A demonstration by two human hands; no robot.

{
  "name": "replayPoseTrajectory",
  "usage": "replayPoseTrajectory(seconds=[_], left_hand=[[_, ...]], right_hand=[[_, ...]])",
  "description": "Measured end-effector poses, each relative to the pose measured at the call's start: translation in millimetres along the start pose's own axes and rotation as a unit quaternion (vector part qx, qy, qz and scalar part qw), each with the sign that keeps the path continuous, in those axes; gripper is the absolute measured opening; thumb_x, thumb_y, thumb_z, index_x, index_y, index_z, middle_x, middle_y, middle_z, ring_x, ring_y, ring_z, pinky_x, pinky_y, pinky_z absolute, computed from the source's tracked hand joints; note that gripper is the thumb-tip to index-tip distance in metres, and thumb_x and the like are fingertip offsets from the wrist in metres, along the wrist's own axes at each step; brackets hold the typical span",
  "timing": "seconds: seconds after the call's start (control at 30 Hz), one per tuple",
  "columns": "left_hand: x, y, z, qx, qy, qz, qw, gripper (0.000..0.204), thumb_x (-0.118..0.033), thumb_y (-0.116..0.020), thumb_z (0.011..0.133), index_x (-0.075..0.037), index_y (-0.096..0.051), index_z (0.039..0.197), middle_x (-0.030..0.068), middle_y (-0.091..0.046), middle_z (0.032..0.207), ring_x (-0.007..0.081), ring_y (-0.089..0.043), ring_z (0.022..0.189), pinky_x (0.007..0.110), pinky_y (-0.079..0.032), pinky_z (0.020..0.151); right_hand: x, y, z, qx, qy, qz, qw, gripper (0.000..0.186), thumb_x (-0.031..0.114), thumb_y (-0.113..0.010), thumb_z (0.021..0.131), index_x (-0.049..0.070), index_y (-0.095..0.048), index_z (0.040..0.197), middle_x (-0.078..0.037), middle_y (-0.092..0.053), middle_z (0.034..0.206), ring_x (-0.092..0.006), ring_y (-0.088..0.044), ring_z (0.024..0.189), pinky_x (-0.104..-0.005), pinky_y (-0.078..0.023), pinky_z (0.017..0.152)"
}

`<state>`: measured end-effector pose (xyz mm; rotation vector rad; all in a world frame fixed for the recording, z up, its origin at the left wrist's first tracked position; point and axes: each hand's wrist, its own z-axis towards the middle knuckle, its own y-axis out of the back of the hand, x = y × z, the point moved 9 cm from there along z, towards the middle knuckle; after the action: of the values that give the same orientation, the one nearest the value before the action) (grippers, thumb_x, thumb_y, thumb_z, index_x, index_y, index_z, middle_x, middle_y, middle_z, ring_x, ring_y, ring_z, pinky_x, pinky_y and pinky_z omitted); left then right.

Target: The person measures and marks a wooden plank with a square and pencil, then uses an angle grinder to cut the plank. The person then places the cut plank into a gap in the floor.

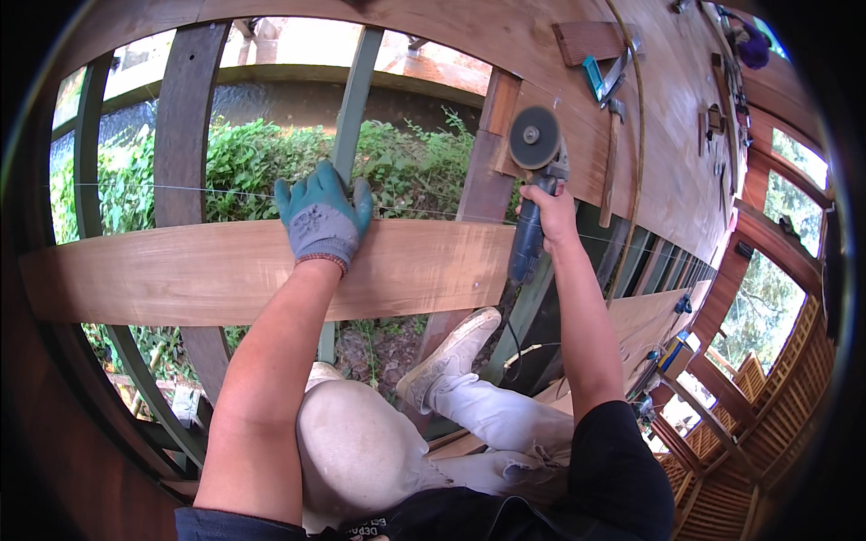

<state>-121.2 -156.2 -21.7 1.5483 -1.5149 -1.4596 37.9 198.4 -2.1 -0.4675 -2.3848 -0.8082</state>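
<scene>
A teal-and-grey work glove with a brown cuff covers my left hand. It lies on a long reddish-brown wooden board, fingers stretched out past the far edge. The board spans crosswise over green and dark joists. To its right, my bare right hand is closed around the blue body of an angle grinder. The grinder is held upright, its round dark disc uppermost and facing me, beyond the board's right end. I cannot tell whether the disc spins. A cord hangs from the grinder's lower end.
Gaps between joists open onto green plants below. A thin string runs across, just beyond the board. Wooden sheeting at the right carries a hammer, a teal-handled tool, a wood piece and a long hose or cable.
</scene>
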Motion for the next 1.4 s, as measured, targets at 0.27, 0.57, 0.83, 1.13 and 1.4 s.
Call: replayPoseTrajectory(seconds=[0.27,0.57,0.83,1.13,1.4], left_hand=[[0.3,-1.5,0.1,0.038,0.014,-0.018,0.999,0.042,-0.046,-0.055,0.095,-0.007,-0.058,0.108,0.0157,-0.069,0.098,0.0331,-0.064,0.105,0.058,-0.025,0.118],[1.0,-2.9,0.2,0.046,0.013,-0.017,0.999,0.041,-0.046,-0.055,0.095,-0.007,-0.058,0.107,0.0154,-0.069,0.098,0.0332,-0.064,0.106,0.058,-0.025,0.117],[0.0,-0.4,1.0,0.037,0.011,-0.016,0.999,0.041,-0.046,-0.055,0.095,-0.007,-0.058,0.106,0.0154,-0.069,0.098,0.0334,-0.064,0.104,0.058,-0.025,0.117],[0.3,1.0,-0.5,0.001,0.0,-0.002,1.0,0.038,-0.046,-0.056,0.095,-0.009,-0.056,0.104,0.0138,-0.068,0.093,0.0325,-0.065,0.098,0.056,-0.03,0.112],[2.5,-2.2,0.1,0.03,0.011,-0.021,0.999,0.042,-0.046,-0.056,0.095,-0.007,-0.057,0.108,0.015,-0.068,0.097,0.0337,-0.064,0.104,0.057,-0.026,0.116]], right_hand=[[5.6,-1.9,8.1,-0.007,-0.003,0.002,1.0,0.024,0.01,-0.078,0.078,0.004,-0.061,0.094,-0.006,-0.065,0.081,-0.0187,-0.066,0.064,-0.0343,-0.053,0.059],[23.4,-2.9,25.0,0.013,-0.011,-0.006,1.0,0.023,0.013,-0.078,0.078,0.004,-0.062,0.093,-0.005,-0.064,0.078,-0.0186,-0.066,0.064,-0.0327,-0.053,0.059],[19.9,2.0,13.4,0.0,0.007,-0.017,1.0,0.023,0.016,-0.077,0.08,0.002,-0.063,0.093,-0.008,-0.065,0.079,-0.0202,-0.067,0.064,-0.0335,-0.055,0.058],[28.2,-0.8,18.3,0.007,0.0,-0.024,1.0,0.023,0.017,-0.077,0.08,0.003,-0.064,0.093,-0.007,-0.064,0.078,-0.0199,-0.067,0.063,-0.0329,-0.054,0.058],[22.9,-1.7,8.1,-0.006,-0.011,-0.025,1.0,0.019,0.013,-0.078,0.079,0.005,-0.064,0.09,-0.005,-0.063,0.075,-0.0181,-0.065,0.062,-0.0332,-0.052,0.058]])
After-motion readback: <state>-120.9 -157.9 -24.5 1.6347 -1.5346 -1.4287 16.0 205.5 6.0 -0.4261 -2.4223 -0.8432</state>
